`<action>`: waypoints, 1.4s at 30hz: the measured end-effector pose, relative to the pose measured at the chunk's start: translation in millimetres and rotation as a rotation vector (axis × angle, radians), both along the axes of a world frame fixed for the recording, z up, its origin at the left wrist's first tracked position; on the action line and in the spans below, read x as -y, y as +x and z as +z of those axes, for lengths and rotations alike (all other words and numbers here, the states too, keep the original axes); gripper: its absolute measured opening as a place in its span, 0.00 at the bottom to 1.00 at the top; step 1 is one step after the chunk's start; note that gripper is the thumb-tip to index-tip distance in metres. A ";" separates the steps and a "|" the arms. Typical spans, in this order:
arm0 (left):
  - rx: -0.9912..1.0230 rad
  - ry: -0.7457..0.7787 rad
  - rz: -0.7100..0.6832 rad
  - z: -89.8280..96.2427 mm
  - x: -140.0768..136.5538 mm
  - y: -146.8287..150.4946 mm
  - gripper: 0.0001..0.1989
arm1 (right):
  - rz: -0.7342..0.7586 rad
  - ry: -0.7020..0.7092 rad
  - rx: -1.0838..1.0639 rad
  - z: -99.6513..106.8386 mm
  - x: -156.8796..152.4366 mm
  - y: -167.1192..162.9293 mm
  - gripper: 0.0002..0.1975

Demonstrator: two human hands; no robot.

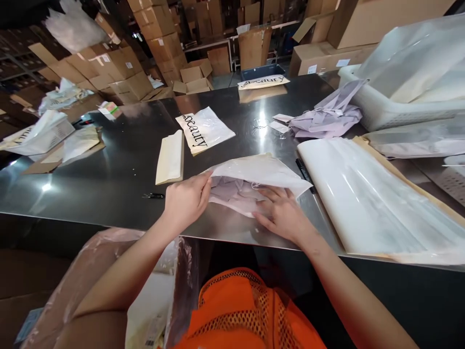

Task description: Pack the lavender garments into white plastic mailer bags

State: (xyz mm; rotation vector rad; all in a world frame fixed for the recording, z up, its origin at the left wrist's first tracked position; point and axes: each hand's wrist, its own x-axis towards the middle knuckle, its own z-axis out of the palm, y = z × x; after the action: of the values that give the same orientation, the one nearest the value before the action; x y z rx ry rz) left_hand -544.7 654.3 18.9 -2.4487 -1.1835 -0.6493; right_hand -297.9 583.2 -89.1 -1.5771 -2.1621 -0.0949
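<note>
Frosted plastic, a translucent bag [259, 172], lies flat on the steel table [119, 160] close to its near edge, mouth turned toward the person. Left hand [187, 198] pinches the bag's upper flap at the left corner of the opening, fingers closed on the film, apparently to keep the mouth lifted. Right hand [281, 213] lies flat with fingers spread and extended, pressing on the lilac garment [232, 194] that sits half inside the bag; nothing gripped, palm down, seemingly to slide or flatten the fabric under the flap.

All else placed relative to the bag:
- Just right of it, a black marker [304, 174] at the flap's edge, then a thick stack of clear bags [363, 194] on cardboard, close enough to crowd the right hand's side
- Beyond it to the right, a heap of lilac garments [327, 116] with small paper tags [280, 122] beside, and behind those a white basket [385, 109]
- Directly beyond it, a printed "beauty" bag [203, 128]; further back a second one [263, 82] at the table's far edge
- Left of it, a cream folded packet [170, 157], and small scissors [153, 196] near the left wrist
- Far left, more bagged goods in a tray [43, 133]
- Cardboard boxes [119, 68] stacked beyond the table

Orange mesh vest [247, 310] shows below the table edge
</note>
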 end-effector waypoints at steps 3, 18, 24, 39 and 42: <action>-0.001 0.011 -0.004 1.0 1.4 -0.3 0.19 | -0.044 0.028 -0.120 11.0 0.3 3.3 0.25; -0.011 -0.001 -0.015 -1.7 5.9 8.1 0.18 | 0.124 -0.015 0.061 29.9 -43.2 -13.9 0.14; -0.044 0.174 0.143 -2.9 10.0 8.6 0.13 | 0.100 0.046 -0.024 28.7 -37.2 12.2 0.14; -0.184 -0.562 0.131 -40.7 -4.1 109.9 0.22 | 0.236 0.275 -0.535 87.3 -68.0 7.8 0.11; -0.178 -0.695 0.229 -43.7 -57.3 125.4 0.24 | 0.276 0.285 -0.540 85.6 -59.3 10.5 0.10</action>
State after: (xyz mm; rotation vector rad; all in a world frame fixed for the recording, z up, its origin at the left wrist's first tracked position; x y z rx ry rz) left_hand -419.3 711.6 -24.9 -2.7447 -1.8009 0.0756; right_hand -287.4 642.5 -3.5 -0.9917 -1.8155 0.0977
